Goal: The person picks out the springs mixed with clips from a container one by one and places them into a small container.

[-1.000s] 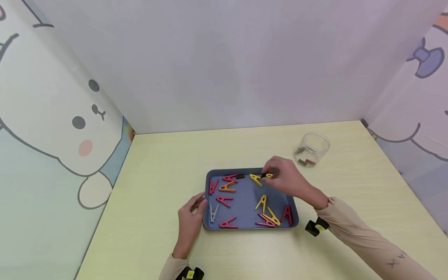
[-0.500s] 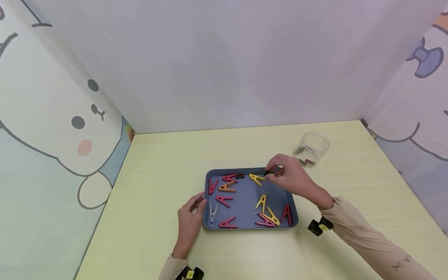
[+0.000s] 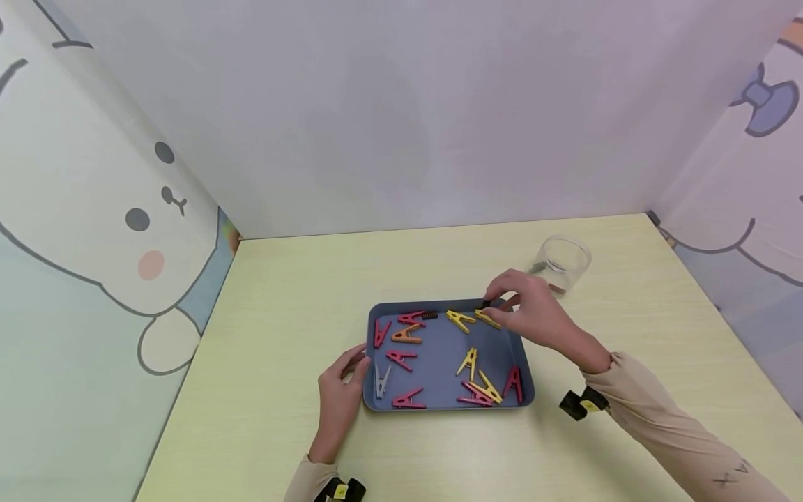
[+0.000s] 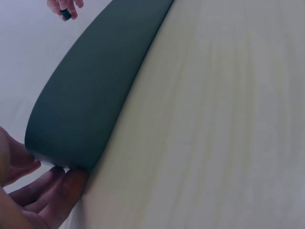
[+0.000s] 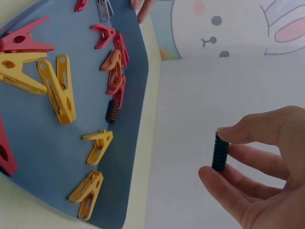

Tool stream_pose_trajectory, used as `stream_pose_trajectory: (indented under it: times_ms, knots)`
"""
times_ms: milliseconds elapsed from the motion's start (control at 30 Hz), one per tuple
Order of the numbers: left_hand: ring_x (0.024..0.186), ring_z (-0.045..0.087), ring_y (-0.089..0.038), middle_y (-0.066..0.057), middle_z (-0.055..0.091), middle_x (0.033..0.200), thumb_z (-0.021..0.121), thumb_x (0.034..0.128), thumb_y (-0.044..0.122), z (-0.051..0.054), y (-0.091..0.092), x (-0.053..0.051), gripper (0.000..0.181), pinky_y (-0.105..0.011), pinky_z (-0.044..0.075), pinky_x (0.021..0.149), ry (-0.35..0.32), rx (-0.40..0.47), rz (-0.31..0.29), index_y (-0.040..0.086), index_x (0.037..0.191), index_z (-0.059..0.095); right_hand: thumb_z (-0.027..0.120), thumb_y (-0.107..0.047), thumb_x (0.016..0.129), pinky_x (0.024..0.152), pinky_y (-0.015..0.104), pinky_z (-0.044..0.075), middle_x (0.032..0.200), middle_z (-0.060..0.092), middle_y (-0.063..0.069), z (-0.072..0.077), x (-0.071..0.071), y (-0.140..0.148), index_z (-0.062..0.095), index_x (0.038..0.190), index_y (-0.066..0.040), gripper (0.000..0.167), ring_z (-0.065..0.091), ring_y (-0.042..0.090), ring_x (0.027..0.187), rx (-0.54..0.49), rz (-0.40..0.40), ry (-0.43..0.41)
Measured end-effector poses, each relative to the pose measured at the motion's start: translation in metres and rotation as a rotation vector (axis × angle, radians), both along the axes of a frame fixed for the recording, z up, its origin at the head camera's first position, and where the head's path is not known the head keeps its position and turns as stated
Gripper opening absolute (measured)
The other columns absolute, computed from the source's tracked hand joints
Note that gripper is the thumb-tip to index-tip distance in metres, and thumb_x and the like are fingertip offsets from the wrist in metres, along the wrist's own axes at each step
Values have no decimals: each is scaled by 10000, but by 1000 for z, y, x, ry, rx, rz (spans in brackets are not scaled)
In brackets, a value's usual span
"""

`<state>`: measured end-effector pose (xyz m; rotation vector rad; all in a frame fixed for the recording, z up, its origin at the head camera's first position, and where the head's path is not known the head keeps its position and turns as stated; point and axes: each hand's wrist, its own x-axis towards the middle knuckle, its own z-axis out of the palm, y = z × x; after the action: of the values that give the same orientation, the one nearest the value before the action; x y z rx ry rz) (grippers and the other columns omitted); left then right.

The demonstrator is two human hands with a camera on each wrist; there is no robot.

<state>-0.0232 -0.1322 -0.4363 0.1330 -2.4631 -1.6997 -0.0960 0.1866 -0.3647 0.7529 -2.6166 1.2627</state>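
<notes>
A small dark ribbed cylinder (image 5: 220, 151) is pinched between the thumb and fingertips of my right hand (image 3: 533, 312), above the far right corner of the blue-grey tray (image 3: 436, 366). My left hand (image 3: 340, 394) holds the tray's left end, thumb and fingers bent against its wall in the left wrist view. Inside the tray lie several clothespins: yellow ones such as the yellow clothespin (image 3: 488, 319) by my right hand, red ones (image 3: 409, 399), an orange one (image 3: 406, 335) and a grey one (image 3: 382, 382). A brown-black ribbed cylinder (image 5: 112, 111) lies by the far wall.
Behind and to the right of the tray stands a clear round jar (image 3: 567, 263) with several small pieces in it, partly hidden by my right hand. The pale wooden table (image 3: 301, 293) ends at a white wall (image 3: 401, 139).
My right hand has moved right and slightly away with the dark cylinder, uncovering the far-right yellow clothespin. My left hand has stayed on the tray.
</notes>
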Motion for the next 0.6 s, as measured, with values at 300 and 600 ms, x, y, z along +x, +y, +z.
stream_pose_trajectory:
  times_ms: [300, 600]
  knots:
    - [916, 645, -275, -200, 667, 1034, 634, 891, 25, 2, 0, 1, 262, -334, 519, 795, -3, 2, -1, -22, 1148, 658, 758, 10, 748, 650, 262, 542, 915, 619, 23, 4, 0, 7, 682, 874, -67, 166, 626, 212, 798, 16, -23, -4]
    - [916, 640, -269, -193, 666, 1033, 630, 895, 27, 1, 1, 1, 264, -321, 517, 787, -5, -2, -2, -19, 1154, 656, 760, 21, 747, 642, 255, 541, 898, 624, 25, 5, -1, 14, 686, 877, -64, 172, 602, 151, 805, 28, -47, 59]
